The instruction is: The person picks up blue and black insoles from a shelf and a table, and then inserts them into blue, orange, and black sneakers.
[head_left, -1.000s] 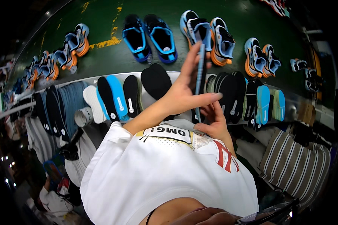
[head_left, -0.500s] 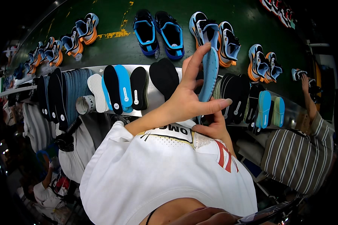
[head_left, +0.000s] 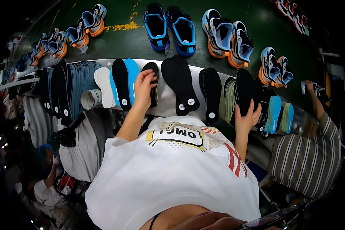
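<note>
Well apart, the left hand bends its fingers over a black insole on the bench, its grip unclear; the right hand spreads open at a second insole's lower end. Likely light, flexible; pinch side edges.

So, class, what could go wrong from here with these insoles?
The left hand is over a black insole and could drag neighbours along.
The right hand, fingers at another black insole, might disturb the green insoles beside it.
Several ends sit near the front edge of the metal shelf; a nudge could tip one off.
</note>
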`<move>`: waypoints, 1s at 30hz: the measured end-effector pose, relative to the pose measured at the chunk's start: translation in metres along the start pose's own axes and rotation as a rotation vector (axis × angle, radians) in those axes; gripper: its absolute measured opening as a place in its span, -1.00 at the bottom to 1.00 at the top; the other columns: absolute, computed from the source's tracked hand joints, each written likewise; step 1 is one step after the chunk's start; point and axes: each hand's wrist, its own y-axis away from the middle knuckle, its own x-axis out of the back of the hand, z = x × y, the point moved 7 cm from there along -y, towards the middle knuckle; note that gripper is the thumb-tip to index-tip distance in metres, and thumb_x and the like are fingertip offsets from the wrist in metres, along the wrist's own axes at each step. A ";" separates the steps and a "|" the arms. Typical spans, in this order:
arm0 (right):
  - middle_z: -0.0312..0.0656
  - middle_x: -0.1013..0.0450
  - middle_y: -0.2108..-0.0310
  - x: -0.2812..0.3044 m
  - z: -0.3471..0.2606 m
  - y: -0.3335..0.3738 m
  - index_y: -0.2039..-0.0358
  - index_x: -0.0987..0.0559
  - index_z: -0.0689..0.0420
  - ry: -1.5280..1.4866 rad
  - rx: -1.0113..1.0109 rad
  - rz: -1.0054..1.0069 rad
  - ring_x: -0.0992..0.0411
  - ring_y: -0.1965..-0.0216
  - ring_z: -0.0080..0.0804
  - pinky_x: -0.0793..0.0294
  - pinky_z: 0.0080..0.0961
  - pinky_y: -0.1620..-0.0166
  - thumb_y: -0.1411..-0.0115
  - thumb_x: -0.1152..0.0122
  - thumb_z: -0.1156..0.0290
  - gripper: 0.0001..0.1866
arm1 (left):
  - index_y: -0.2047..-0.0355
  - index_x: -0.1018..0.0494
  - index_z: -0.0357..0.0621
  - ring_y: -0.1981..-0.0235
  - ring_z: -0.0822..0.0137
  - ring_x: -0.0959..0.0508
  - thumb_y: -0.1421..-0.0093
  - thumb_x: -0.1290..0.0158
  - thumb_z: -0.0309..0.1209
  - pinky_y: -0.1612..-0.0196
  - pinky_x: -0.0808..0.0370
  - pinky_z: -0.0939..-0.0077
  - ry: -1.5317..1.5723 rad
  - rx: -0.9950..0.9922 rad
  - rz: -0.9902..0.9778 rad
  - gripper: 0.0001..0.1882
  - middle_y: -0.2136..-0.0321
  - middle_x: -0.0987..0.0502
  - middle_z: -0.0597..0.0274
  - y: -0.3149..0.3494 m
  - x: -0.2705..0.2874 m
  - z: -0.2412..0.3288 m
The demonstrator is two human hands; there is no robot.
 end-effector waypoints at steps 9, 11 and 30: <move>-0.15 -0.24 0.22 -0.104 -0.168 0.013 0.21 -0.32 0.11 -0.248 0.495 -0.473 -0.23 0.24 -0.23 -0.19 -0.43 0.24 0.33 -0.26 0.03 -0.34 | 0.29 -0.31 -0.18 0.34 0.44 -0.42 -0.06 0.09 -0.42 0.34 -0.32 0.63 0.115 -0.012 -0.036 -0.81 0.36 -0.40 0.24 -0.007 -0.004 -0.009; -0.13 -0.23 0.26 -0.121 -0.169 0.018 0.21 -0.31 0.11 -0.138 0.483 -0.495 -0.22 0.25 -0.21 -0.21 -0.41 0.24 0.36 -0.30 0.08 -0.32 | 0.30 -0.31 -0.18 0.34 0.44 -0.42 -0.07 0.10 -0.42 0.35 -0.32 0.63 0.107 -0.024 0.009 -0.82 0.37 -0.41 0.24 -0.010 0.000 -0.004; -0.14 -0.37 0.23 0.006 -0.066 -0.153 0.59 -0.49 0.27 -0.341 0.193 -0.159 -0.33 0.38 -0.28 -0.32 -0.48 0.34 0.14 -0.14 0.46 -0.87 | 0.15 -0.31 -0.11 0.16 0.19 -0.32 0.05 0.00 -0.31 0.13 -0.26 0.48 -0.615 -0.822 -0.465 -0.60 0.19 -0.30 0.04 -0.117 -0.231 0.065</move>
